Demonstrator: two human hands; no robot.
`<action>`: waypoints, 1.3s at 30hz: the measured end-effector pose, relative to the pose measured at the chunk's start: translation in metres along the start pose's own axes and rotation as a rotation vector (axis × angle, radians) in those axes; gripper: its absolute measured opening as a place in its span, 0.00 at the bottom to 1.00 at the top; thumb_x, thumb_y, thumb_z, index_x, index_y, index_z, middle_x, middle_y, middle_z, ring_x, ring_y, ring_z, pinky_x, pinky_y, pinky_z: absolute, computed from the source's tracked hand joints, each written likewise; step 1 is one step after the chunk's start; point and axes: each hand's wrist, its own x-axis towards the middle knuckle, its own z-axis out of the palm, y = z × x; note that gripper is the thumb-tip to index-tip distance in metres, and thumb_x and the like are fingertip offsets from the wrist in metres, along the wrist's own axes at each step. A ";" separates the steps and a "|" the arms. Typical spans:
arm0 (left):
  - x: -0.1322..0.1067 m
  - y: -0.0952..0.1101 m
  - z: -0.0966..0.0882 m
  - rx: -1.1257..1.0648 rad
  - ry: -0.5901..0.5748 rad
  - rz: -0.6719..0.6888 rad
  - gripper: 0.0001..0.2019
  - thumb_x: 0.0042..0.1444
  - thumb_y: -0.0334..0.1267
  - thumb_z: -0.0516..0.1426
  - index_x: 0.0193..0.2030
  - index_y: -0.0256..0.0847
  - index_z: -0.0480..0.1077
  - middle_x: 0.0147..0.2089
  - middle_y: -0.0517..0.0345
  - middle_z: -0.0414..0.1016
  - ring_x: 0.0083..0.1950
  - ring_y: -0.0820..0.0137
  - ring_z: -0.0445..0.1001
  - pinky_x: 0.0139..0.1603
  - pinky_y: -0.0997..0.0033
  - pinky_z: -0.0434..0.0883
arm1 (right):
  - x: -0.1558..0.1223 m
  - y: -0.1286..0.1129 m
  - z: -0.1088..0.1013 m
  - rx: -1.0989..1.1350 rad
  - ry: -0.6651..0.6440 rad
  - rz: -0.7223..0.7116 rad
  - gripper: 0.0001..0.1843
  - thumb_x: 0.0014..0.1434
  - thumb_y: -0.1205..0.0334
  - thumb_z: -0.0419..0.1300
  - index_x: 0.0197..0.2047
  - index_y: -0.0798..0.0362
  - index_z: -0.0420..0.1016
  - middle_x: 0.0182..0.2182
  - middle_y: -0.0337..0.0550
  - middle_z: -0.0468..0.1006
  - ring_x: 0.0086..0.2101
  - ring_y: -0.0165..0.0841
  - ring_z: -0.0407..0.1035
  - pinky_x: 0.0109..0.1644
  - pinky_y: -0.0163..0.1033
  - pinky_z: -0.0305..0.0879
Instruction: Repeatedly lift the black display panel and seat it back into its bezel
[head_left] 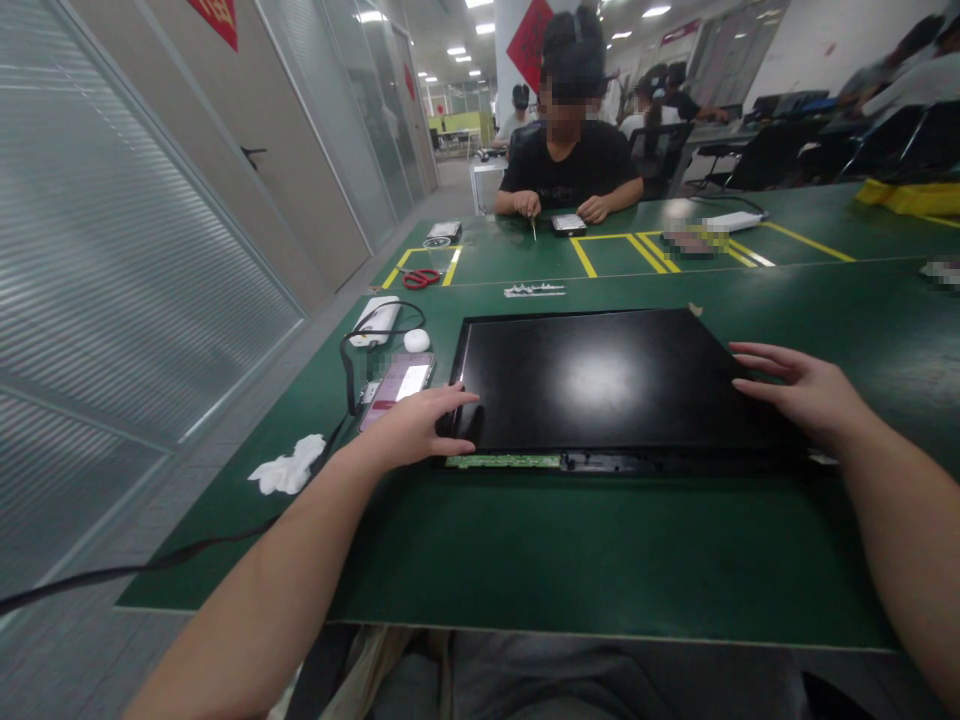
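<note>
A black flat LCD panel point(525, 385) lies face up on the green table in front of me. Along its near side a green circuit board strip point(502, 461) and a black plastic frame edge point(637, 463) show. My left hand point(420, 425) grips the panel's left edge, thumb and fingertips on its front face. At the right edge my right hand point(802, 390) holds the panel with fingers stretched along the rim. The undersides of both grips are hidden.
Left of the panel lie a phone point(397, 385), a white round case point(417, 341), a white power bank point(377, 320) with a black cable, and crumpled tissue point(289, 466). Beyond are red scissors point(421, 279) and white strips point(534, 291). Across the table a person point(566, 165) works on a small drive point(568, 225).
</note>
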 end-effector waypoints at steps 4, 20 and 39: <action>0.000 -0.002 0.003 0.066 0.010 0.036 0.36 0.56 0.54 0.64 0.69 0.45 0.65 0.76 0.42 0.56 0.70 0.49 0.66 0.67 0.52 0.66 | -0.002 -0.005 0.001 -0.040 0.007 0.035 0.34 0.40 0.59 0.72 0.54 0.41 0.80 0.51 0.43 0.83 0.50 0.44 0.77 0.51 0.49 0.77; -0.001 -0.003 0.005 0.100 -0.003 0.091 0.29 0.60 0.50 0.62 0.67 0.48 0.67 0.76 0.44 0.55 0.70 0.52 0.66 0.66 0.55 0.67 | 0.007 0.009 -0.003 -0.080 0.018 -0.019 0.34 0.40 0.57 0.74 0.54 0.41 0.80 0.51 0.44 0.82 0.53 0.47 0.75 0.57 0.55 0.72; 0.002 -0.003 0.004 0.027 -0.023 0.037 0.30 0.57 0.56 0.61 0.64 0.45 0.72 0.74 0.42 0.61 0.70 0.49 0.66 0.69 0.50 0.63 | -0.003 -0.010 0.002 -0.098 0.036 -0.003 0.33 0.36 0.61 0.73 0.50 0.44 0.83 0.46 0.45 0.84 0.52 0.47 0.75 0.62 0.54 0.67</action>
